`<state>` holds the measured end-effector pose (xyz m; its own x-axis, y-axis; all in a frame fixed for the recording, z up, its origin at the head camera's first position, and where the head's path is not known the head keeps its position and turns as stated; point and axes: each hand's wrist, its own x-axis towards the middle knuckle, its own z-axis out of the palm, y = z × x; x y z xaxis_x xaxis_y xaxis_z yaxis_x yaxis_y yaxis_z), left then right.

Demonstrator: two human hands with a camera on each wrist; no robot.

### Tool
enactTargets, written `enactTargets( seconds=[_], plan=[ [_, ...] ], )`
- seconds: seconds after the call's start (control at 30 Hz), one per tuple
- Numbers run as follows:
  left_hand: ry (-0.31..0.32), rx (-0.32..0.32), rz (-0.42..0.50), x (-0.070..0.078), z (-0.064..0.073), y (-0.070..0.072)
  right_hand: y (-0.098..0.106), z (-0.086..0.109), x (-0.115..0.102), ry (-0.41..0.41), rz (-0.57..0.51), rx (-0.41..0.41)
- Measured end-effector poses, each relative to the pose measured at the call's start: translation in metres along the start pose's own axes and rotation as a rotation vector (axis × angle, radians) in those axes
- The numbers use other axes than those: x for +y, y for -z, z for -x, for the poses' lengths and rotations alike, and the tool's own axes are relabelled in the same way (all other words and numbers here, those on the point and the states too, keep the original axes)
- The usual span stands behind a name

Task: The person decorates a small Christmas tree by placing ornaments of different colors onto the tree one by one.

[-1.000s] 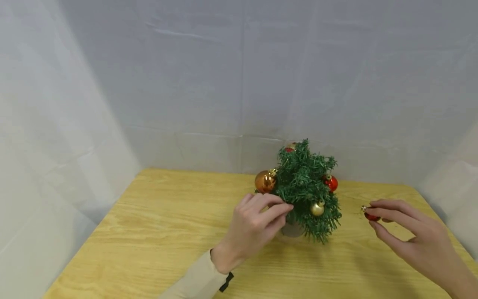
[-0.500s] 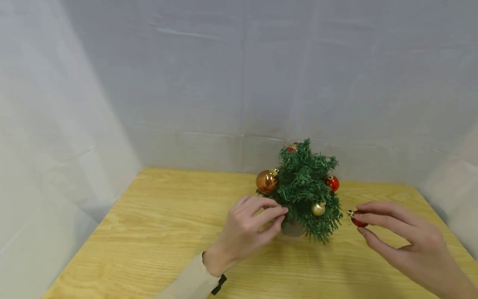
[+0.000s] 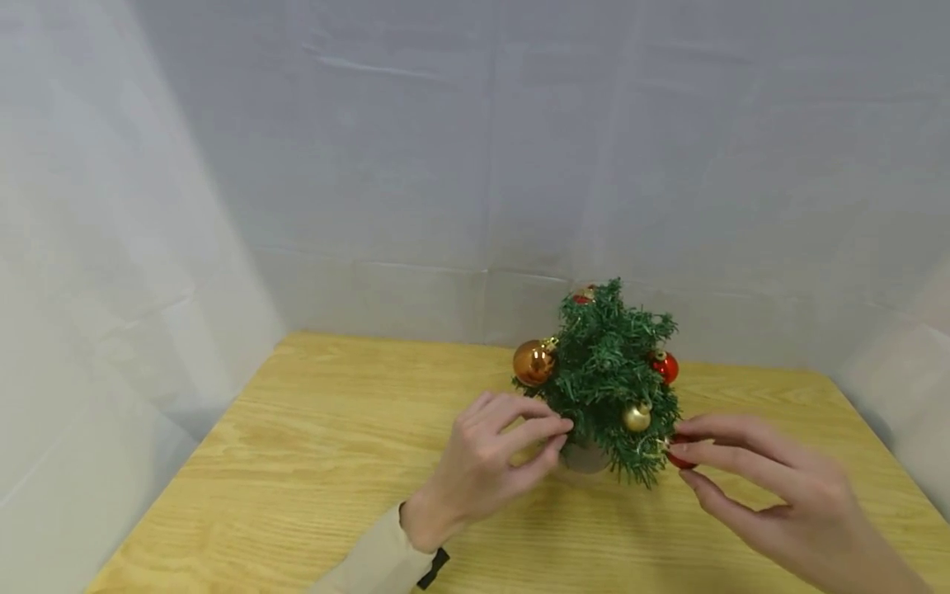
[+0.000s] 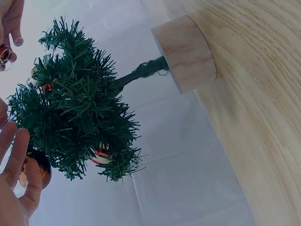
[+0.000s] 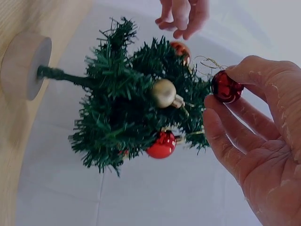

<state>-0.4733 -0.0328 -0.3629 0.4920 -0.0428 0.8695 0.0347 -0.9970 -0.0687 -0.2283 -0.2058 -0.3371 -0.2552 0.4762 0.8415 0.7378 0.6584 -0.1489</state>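
A small artificial Christmas tree (image 3: 612,355) stands on a round wooden base (image 4: 186,54). My right hand (image 3: 779,478) pinches a dark red bauble (image 5: 226,87) between thumb and fingers, right beside the tree's lower right branches; a thin gold hanging loop sticks out from its cap. On the tree's near left side, my left hand (image 3: 490,454) has loosely bent fingers at the branches, with no object showing in them. Just beyond it hangs a large copper bauble (image 3: 533,363). A gold bauble (image 3: 637,417) and a bright red bauble (image 3: 666,367) hang on the right side.
Another red ornament (image 3: 582,299) shows near the treetop. The tree stands on a wood-grain table (image 3: 334,445). A pale sheet (image 3: 386,181) hangs behind the table and along its sides.
My right hand has moved left with the red bauble, from away over the table to the tree's edge. My left hand has drawn back slightly from the branches.
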Motion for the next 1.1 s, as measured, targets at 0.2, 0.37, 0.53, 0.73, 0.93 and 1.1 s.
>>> enactTargets(
  seconds=[0.2,0.37,0.53,0.73,0.93,1.1],
  plan=[
    [-0.056,-0.012,0.014,-0.001,0.000,0.000,-0.010,-0.006,-0.003,0.053,-0.074,0.018],
    [-0.104,-0.017,0.022,-0.001,-0.001,-0.002,-0.014,-0.007,-0.005,0.059,-0.098,0.015],
    [-0.144,-0.019,0.030,0.000,-0.001,-0.004,-0.018,-0.006,-0.006,0.050,-0.107,0.004],
    [-0.182,-0.017,0.038,0.003,-0.001,-0.007,-0.024,-0.010,-0.008,0.072,-0.154,0.011],
    [-0.169,-0.008,0.045,0.006,-0.003,-0.009,-0.027,-0.013,-0.012,0.068,-0.177,0.007],
    [-0.154,-0.002,0.048,0.008,-0.005,-0.009,-0.028,-0.011,-0.014,0.051,-0.155,-0.001]
  ],
)
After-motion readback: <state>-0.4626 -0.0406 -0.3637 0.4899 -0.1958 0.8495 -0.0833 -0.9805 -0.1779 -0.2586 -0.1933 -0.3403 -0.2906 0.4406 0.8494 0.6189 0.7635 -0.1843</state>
